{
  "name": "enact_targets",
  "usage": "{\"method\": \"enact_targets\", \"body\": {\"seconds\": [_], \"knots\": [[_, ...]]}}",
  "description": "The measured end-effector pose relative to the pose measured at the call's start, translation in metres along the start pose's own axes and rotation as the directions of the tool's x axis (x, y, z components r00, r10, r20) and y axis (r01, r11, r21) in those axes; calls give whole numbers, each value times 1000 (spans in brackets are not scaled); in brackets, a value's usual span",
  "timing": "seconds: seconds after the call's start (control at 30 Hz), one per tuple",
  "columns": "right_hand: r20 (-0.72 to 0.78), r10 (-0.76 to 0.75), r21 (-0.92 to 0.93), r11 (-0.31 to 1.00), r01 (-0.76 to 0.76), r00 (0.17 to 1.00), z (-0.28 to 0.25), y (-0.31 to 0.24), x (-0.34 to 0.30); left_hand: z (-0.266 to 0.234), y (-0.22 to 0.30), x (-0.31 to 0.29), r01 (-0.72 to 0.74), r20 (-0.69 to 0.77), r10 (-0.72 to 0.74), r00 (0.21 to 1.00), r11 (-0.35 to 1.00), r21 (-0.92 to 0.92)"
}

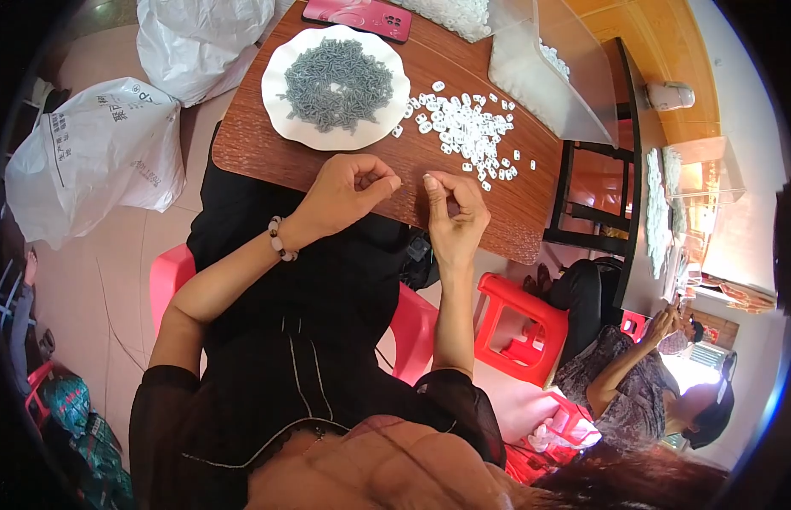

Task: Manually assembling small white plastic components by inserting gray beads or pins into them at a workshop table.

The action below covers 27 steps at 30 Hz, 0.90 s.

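My left hand (351, 197) hovers at the near edge of the brown table, thumb and forefinger pinched together. Whatever lies in that pinch is too small to make out. A short gap away, my right hand (456, 216) is also pinched, with a tiny pale spot at its fingertips that I cannot identify. Beyond my left hand stands a white scalloped plate (280, 119) heaped with small grey screw-like pieces (337, 85). Small white oval pieces with dark holes (473, 132) lie in a loose pile beyond my right hand.
A pink phone (358, 19) lies at the table's far edge. Clear-walled bins (540, 89) of white pieces stand far right. White sacks (98, 153) rest on the floor at left. A red stool (523, 327) and another person (633, 382) are to the right.
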State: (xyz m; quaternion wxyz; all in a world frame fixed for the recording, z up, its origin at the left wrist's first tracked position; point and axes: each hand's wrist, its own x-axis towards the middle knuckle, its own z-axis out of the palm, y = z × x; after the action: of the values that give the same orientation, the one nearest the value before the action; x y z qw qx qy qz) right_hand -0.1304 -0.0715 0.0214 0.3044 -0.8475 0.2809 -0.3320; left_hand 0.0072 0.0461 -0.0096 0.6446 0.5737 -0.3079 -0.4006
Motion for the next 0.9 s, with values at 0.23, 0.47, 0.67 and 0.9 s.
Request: {"method": "enact_targets", "body": {"seconds": [0.23,0.47,0.67,0.9], "knots": [[151,324,311,881,-356,934,-2,-6,-6,1,1,-1,27,7,-27,1000,999,-32],[350,378,545,662,-515,857,1,-17,-7,1,2,-1,10,6,-10,1000,998,-60],[361,362,558,654,-510,859,-1,-11,-8,-2,1,1,-9,42,10,999,1000,-20],[282,321,483,767,-423,904,-2,-7,-12,-3,5,1,2,74,-3,997,1000,7]]}}
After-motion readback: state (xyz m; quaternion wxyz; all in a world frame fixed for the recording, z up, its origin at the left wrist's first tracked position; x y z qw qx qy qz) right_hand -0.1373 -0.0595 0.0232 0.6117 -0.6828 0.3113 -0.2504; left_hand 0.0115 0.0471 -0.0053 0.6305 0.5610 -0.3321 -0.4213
